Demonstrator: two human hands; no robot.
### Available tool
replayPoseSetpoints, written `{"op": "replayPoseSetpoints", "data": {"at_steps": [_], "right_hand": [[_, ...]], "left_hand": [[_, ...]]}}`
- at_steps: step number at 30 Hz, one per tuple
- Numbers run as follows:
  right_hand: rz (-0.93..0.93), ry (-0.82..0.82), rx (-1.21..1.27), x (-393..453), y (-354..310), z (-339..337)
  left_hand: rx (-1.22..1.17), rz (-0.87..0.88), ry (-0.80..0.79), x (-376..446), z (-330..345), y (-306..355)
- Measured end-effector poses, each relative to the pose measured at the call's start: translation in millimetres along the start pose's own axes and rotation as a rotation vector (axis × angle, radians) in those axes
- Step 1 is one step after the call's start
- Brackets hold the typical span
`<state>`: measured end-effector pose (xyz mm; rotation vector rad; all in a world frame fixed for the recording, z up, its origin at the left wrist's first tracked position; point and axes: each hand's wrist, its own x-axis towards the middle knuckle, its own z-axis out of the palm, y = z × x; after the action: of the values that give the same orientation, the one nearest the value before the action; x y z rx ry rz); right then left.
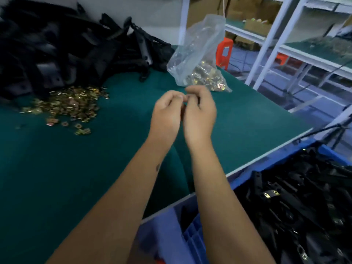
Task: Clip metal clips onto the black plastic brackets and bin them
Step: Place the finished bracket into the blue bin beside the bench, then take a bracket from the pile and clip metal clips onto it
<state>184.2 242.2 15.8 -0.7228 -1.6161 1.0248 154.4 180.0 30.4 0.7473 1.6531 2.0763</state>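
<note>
Both hands meet above the middle of the green table [95, 168], knuckles up and fingertips turned toward each other. The left hand [167, 113] has its fingers curled inward, thumb and forefinger tips drawn together at the spot where the two hands touch. The right hand [200, 113] is curled the same way, its fingers bent down over the same spot. Something small sits between the fingertips (too blurred and too hidden to name), so I cannot tell what either hand pinches, or whether it pinches anything.

The loose clips [66, 105], brass-coloured, lie scattered near the table's far left edge, a few strays trailing toward the near side. Behind them, at the far left corner, the brackets [57, 50] are heaped in a black pile that touches the clips' far fringe. A clear bag [198, 52] stands near the far right edge, just beyond the hands, its bottom holding more clips and its top open and slack.

Off the table's right edge, below its level, a blue bin [163, 239] holds black brackets, several showing a brass clip already fitted. White shelving [274, 35] rises beyond the right edge, with an orange stool [224, 52] behind the bag.
</note>
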Motion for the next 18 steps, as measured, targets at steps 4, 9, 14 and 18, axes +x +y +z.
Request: {"op": "replayPoseSetpoints", "data": {"at_steps": [4,9,14,18], "right_hand": [[-0.061,-0.469,-0.153,-13.2,-2.4,78.1],[-0.036,-0.807,-0.31,-21.3,0.4,137.1],[-0.009,-0.733,-0.402,-18.0,3.3,163.7],[0.11,-0.714,-0.227,-12.2,4.2,179.6]], "left_hand": [[0.12,0.089,0.364,20.3,-87.9,-4.8],[0.284,0.078,0.685,28.5,-184.0,-6.1],[0.485,-0.126,0.684,34.2,-208.6,-18.9],[0.764,-0.209,0.636,40.2,-204.5,-18.3]]}}
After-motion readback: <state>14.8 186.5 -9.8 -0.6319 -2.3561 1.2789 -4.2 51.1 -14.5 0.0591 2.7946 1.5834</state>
